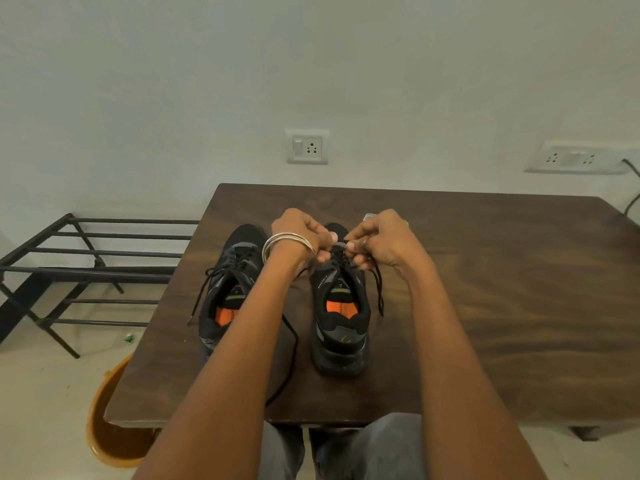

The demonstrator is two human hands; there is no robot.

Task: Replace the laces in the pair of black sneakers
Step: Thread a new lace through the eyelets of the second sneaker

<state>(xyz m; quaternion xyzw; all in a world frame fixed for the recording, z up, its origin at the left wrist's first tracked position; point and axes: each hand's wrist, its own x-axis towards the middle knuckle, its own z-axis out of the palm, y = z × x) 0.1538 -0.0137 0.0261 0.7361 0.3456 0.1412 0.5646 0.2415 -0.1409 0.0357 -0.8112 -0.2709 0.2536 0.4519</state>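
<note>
Both forearms are stretched forward over the table [485, 271]. The left hand [299, 233] and right hand [377, 239] are held close together above its middle, fingers curled, fingertips pinched toward each other.

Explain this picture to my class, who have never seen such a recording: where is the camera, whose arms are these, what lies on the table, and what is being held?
There is one view, from a camera worn on a person's head, looking down their own arms. No machine is involved. On the brown table stand two black sneakers: the left sneaker, its lace loose, and the right sneaker. The left hand and right hand both pinch the right sneaker's black lace with their fingers near its toe end.
</note>
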